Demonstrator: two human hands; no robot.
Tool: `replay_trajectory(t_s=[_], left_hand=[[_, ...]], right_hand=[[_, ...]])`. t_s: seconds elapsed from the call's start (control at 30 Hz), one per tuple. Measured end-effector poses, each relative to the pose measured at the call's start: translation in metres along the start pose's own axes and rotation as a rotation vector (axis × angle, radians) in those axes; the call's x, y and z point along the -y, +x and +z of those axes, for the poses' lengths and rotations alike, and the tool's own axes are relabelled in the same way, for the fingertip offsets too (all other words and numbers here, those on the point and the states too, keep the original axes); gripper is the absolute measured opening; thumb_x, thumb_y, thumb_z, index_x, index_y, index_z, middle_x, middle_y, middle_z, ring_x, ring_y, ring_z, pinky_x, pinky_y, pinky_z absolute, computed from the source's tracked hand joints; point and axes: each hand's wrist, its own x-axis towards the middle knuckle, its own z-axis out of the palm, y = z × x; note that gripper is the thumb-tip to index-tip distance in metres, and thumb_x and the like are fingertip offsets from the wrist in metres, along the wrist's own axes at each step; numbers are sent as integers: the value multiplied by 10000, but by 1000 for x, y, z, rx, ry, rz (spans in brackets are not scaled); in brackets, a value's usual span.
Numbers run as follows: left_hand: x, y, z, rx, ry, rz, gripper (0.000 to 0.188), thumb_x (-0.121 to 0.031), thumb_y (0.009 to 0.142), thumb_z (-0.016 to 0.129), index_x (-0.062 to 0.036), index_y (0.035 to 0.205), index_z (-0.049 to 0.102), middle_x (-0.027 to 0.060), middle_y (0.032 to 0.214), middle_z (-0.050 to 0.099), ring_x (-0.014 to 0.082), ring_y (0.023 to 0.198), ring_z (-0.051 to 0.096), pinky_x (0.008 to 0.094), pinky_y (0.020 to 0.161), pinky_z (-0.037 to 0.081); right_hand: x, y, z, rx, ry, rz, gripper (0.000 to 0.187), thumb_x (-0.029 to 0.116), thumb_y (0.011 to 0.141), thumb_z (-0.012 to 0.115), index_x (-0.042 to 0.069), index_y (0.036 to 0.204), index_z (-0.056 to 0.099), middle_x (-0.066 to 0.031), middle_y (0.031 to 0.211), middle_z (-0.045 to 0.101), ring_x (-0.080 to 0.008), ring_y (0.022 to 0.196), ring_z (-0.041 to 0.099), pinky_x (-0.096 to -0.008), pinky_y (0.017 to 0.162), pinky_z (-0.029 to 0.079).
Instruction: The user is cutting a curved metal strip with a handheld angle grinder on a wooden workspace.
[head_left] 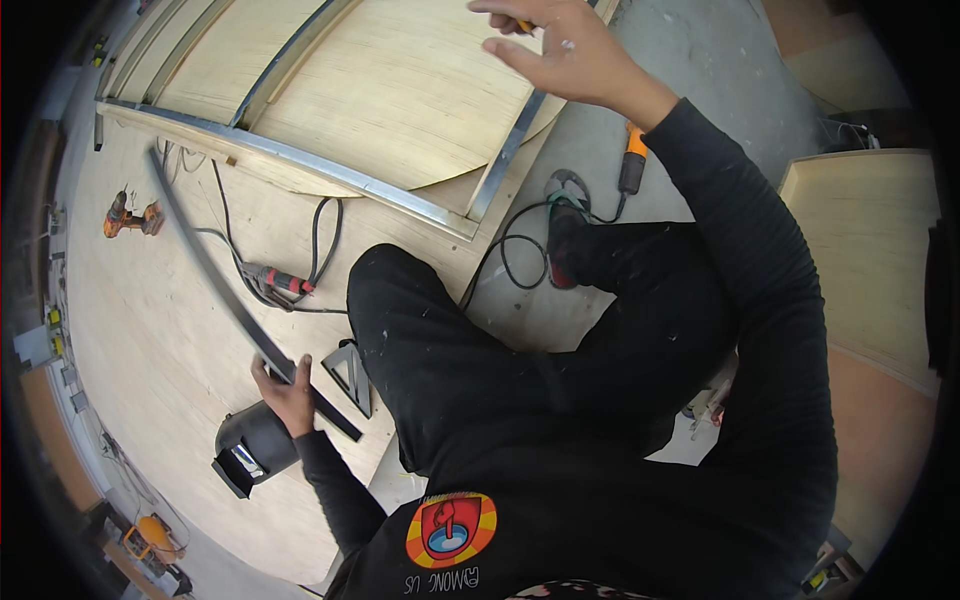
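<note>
My left hand (287, 396) is closed round a long grey metal bar (225, 282), near its lower end. The bar slants up to the far left over the plywood. My right hand (580, 50) is raised over the right side of a metal frame (300, 160) backed with plywood. Between its thumb and fingers is a thin yellow pencil-like stick (525, 27), mostly hidden. Beside my left hand lie a black welding helmet (255, 443) and, by my knee, a grey triangular square (349, 378).
On the plywood sheet (140, 330) lie an orange drill (133, 215) and a red-and-black corded power tool (280, 283), its cable looped. An orange-and-black corded tool (633, 160) rests on the concrete near my foot. A shallow wooden box (860, 250) stands at the right.
</note>
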Motion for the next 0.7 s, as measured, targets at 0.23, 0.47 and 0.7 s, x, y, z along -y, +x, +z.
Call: replay_trajectory(t_s=[0.23, 0.47, 0.7], left_hand=[[-124, 112, 74, 472, 6, 545, 690, 67, 643, 639, 7, 1318, 505, 130, 1148, 567, 249, 1082, 594, 357, 939, 502], [-187, 164, 146, 890, 206, 708, 602, -47, 595, 644, 67, 1185, 609, 219, 1075, 602, 370, 942, 637, 375, 846, 534], [-209, 190, 219, 549, 532, 794, 322, -83, 785, 693, -105, 1106, 683, 117, 893, 713, 335, 864, 686, 433, 747, 547]], right_hand=[[-60, -6, 19, 143, -514, -495, 749, 252, 758, 833, 109, 1429, 531, -117, 1167, 619, -293, 1118, 590, -393, 1013, 468], [-143, -80, 53, 359, -377, -163, 518, 168, 754, 798, 96, 1227, 601, -123, 1213, 615, -335, 1110, 601, -420, 924, 494], [-184, -99, 50, 415, -140, 131, 300, 151, 807, 755, 32, 1060, 647, -180, 1026, 617, -407, 922, 620, -436, 793, 508]])
